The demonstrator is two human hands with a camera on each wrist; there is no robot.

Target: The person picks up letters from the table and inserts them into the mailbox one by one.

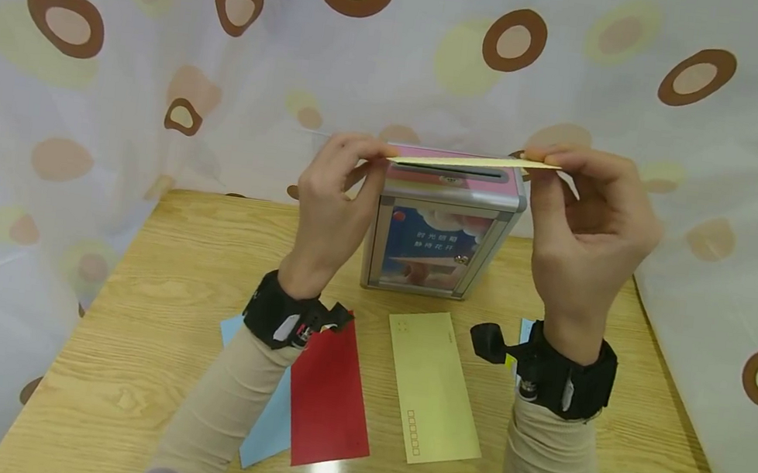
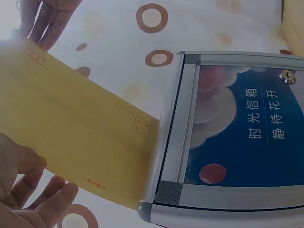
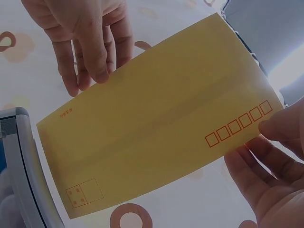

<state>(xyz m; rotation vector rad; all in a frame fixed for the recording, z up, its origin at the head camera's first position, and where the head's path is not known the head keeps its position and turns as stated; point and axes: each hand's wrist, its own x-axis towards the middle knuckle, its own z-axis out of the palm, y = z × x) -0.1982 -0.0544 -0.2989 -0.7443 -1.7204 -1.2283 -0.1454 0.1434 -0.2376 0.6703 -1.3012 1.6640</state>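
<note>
A: Status pls, what've the hands got?
B: Both on one yellow envelope [image 3: 156, 118]. Left hand [image 1: 340, 205] pinches one long edge, right hand [image 1: 590, 229] the opp. one, nr the postcode boxes [image 3: 239, 123].
A: Where's the env. exactly?
B: Up by the slot [image 1: 490, 175] in the pink top of the letter box [image 1: 436, 231], nearly edge-on in the head view. Right wrist view shows the short end w/ the stamp squares [image 3: 77, 196] toward the box, whole end visible, so not in yet. Can't tell if it touches the rim.
A: So which step?
B: Lining up w/ the slot, I'd say, just pre-insertion.
A: Next move?
B: Prob. calls for squaring that short end to the slot, then feeding it straight in, light grip so the paper doesn't buckle. Looks a bit skewed from above; worth levelling imo.
A: Else on the desk [image 1: 153, 304]?
B: Second yellow envelope [image 1: 435, 387] in front of the box, red envelope [image 1: 332, 399] overlapping a blue envelope [image 1: 271, 427], + a blue item [image 1: 526, 331] mostly hidden by the right wrist strap [image 1: 581, 376], can't ID.
</note>
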